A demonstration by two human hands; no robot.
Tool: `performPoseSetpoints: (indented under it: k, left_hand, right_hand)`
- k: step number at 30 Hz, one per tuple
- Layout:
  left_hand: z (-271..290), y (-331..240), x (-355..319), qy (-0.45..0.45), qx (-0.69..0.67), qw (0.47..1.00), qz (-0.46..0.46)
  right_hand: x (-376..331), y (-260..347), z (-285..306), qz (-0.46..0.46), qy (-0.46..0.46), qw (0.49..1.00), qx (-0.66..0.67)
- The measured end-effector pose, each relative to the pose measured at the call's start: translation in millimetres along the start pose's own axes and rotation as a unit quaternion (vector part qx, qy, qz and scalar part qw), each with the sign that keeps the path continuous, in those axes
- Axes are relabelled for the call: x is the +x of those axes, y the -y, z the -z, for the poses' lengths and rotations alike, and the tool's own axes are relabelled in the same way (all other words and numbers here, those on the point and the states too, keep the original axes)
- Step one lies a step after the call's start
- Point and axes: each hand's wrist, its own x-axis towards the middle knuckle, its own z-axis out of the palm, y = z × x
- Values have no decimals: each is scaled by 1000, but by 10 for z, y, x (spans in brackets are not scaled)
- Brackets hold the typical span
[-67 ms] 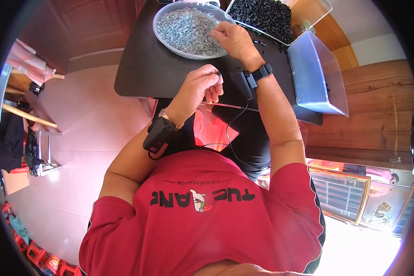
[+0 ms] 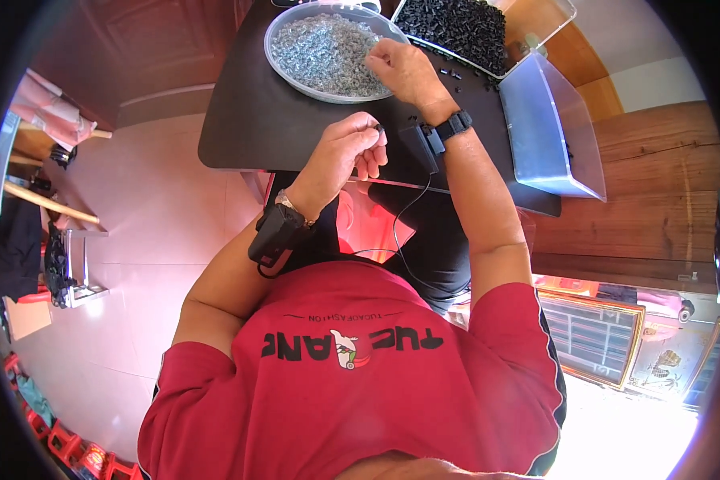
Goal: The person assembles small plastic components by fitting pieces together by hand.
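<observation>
My left hand (image 2: pixel 346 148) is held over the near edge of the dark table, with a small black plastic piece (image 2: pixel 380 128) pinched between thumb and forefinger. Its other fingers curl below. At the right rim of a clear round bowl (image 2: pixel 302 90), my right hand (image 2: pixel 406 70) has its fingers pressed together; whatever is between them is too small or hidden to see. Many small transparent pieces (image 2: pixel 324 52) fill the bowl. Just behind my right hand, a clear bin (image 2: pixel 536 34) contains a heap of small black plastic pieces (image 2: pixel 456 32).
Several loose black pieces (image 2: pixel 450 74) lie on the dark table (image 2: pixel 252 132) beside the bin. A translucent box (image 2: pixel 536 132) stands tilted at the table's right edge. Black devices are strapped to both wrists, and a thin cable (image 2: pixel 404 220) hangs from the right one.
</observation>
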Motion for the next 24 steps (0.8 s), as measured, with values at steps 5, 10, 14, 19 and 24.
performPoseSetpoints:
  k: [5, 10, 14, 19, 24]
  left_hand:
    - [-10, 8, 7, 5, 1, 1000, -3]
    - [-9, 7, 4, 4, 6, 1000, 1]
    - [-8, 8, 2, 4, 8, 1000, 2]
    - [1, 11, 9, 5, 11, 1000, 8]
    - [-19, -2, 13, 10, 6, 1000, 6]
  right_hand:
    - [2, -34, -7, 25, -23, 999, 15]
    - [26, -54, -18, 47, -55, 997, 24]
    - [12, -3, 25, 38, 76, 996, -9]
    - [42, 19, 8, 48, 71, 996, -26]
    - [56, -86, 23, 24, 53, 997, 45]
